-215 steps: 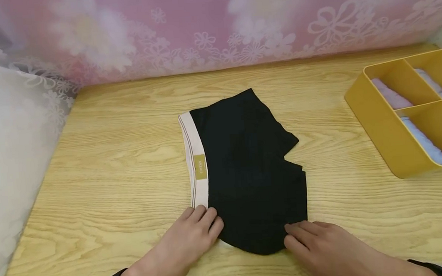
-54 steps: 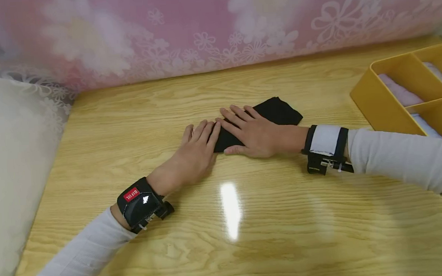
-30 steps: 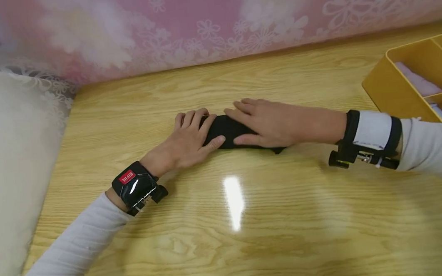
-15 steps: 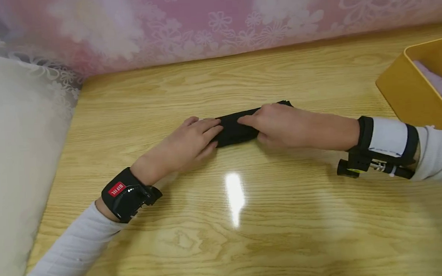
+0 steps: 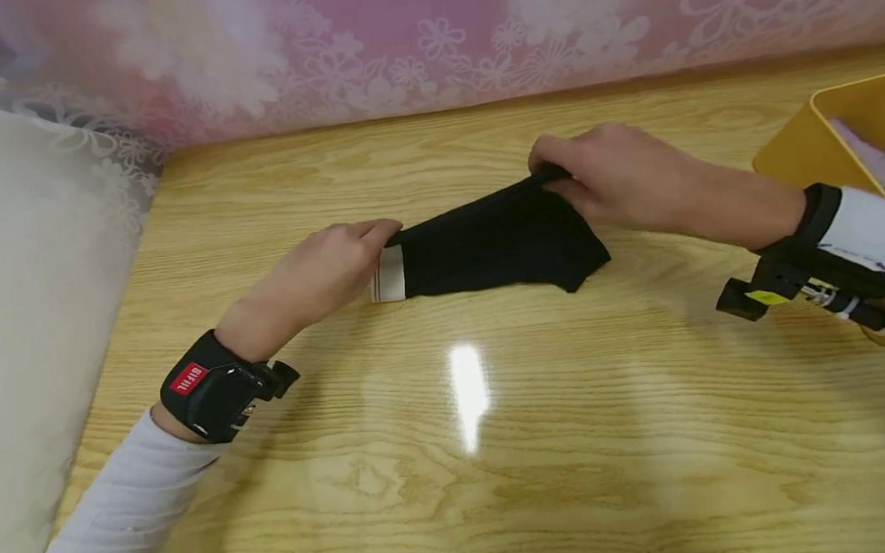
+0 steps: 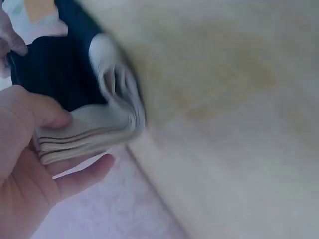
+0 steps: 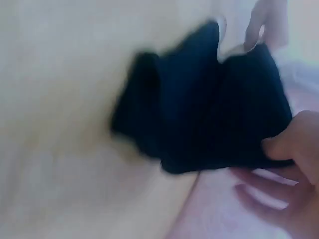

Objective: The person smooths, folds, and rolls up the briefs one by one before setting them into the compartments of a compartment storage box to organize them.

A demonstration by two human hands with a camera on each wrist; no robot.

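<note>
A pair of black boxer briefs (image 5: 486, 241), folded lengthwise, hangs stretched between both hands over the table. Its pale waistband (image 5: 391, 272) with thin dark stripes is at the left end. My left hand (image 5: 322, 270) pinches the upper corner at the waistband. In the left wrist view the thumb lies on top of several waistband layers (image 6: 84, 129). My right hand (image 5: 617, 175) pinches the upper edge near the leg end. The right wrist view is blurred and shows the dark cloth (image 7: 199, 109) fanned in folds, the thumb pressing its edge.
A yellow divided box (image 5: 796, 145) stands at the right, with a folded lilac cloth (image 5: 872, 154) in one compartment. The wood-grain table (image 5: 424, 495) meets a pink floral backdrop (image 5: 400, 45) behind and a whitish cloth (image 5: 30, 290) at the left.
The briefs lay flat, then were folded into a narrow strip under both hands. Now both hands pinch the upper edge and lift it; the right hand has moved up and right.
</note>
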